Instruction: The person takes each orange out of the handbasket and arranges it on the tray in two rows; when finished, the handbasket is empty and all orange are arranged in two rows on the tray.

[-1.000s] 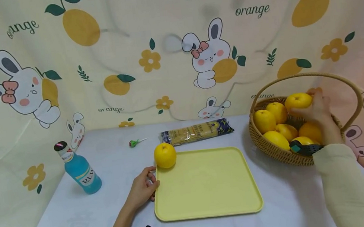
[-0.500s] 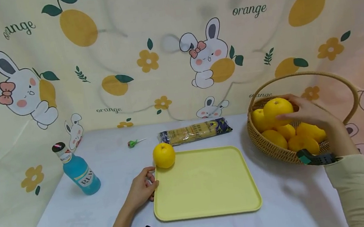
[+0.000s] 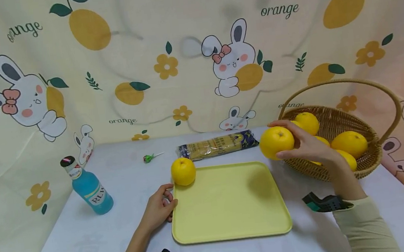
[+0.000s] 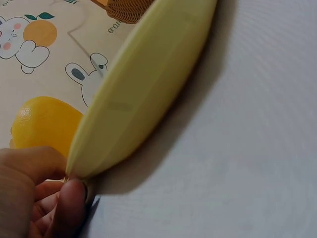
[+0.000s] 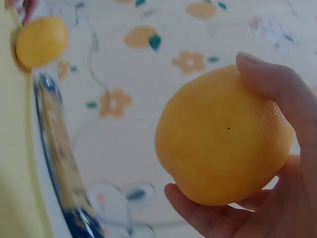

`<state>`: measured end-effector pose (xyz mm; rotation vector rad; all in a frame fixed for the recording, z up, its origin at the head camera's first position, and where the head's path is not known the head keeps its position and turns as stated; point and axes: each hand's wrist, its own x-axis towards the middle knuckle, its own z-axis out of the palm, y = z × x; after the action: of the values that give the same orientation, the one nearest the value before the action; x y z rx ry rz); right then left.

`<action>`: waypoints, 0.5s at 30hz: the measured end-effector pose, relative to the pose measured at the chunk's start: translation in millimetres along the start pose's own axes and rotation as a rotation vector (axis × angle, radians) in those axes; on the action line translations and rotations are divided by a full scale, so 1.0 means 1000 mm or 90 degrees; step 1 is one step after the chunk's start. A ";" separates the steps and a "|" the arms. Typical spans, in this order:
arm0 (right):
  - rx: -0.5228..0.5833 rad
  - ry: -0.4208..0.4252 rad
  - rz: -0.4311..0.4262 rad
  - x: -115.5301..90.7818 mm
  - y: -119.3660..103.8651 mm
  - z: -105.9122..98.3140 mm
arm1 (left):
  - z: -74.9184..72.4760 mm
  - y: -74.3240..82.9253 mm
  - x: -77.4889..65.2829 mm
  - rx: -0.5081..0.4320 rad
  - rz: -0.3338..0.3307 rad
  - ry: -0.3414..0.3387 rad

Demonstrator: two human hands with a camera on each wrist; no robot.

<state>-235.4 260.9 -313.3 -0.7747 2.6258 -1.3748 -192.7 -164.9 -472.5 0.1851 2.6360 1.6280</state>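
In the air between the basket and the tray, my right hand (image 3: pixel 310 144) grips a round yellow orange (image 3: pixel 276 142). The right wrist view shows thumb and fingers curled round that orange (image 5: pixel 223 136). My left hand (image 3: pixel 158 205) pinches the left rim of the yellow rectangular tray (image 3: pixel 230 206), thumb and index finger meeting at its edge in the left wrist view. A second orange (image 3: pixel 183 171) sits in the tray's far left corner. Several more yellow fruits, among them one orange (image 3: pixel 350 144), lie in the wicker basket (image 3: pixel 371 165) on the right, partly hidden by my right hand.
Behind the tray lies a packet of dried noodles (image 3: pixel 219 145), with a green-wrapped lollipop (image 3: pixel 148 158) to its left. A blue bottle (image 3: pixel 91 190) stands on the table's left side. The basket's tall handle (image 3: pixel 397 116) arches over it. A printed cloth hangs behind.
My right hand has taken an orange out of the basket and carried it left toward the tray's far right corner. My left hand has stayed on the tray rim.
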 end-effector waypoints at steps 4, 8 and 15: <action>0.020 0.008 -0.019 0.014 0.002 0.027 | 0.001 -0.001 0.001 -0.002 -0.006 0.001; 0.023 0.013 -0.030 0.029 0.006 0.049 | 0.002 -0.002 0.002 -0.005 -0.005 -0.002; 0.045 -0.038 -0.053 0.052 0.011 0.083 | 0.001 -0.003 0.002 -0.002 -0.012 0.001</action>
<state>-260.2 179.5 -362.9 -0.9106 2.5121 -1.4318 -194.4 -164.6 -475.4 0.1569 2.6278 1.6281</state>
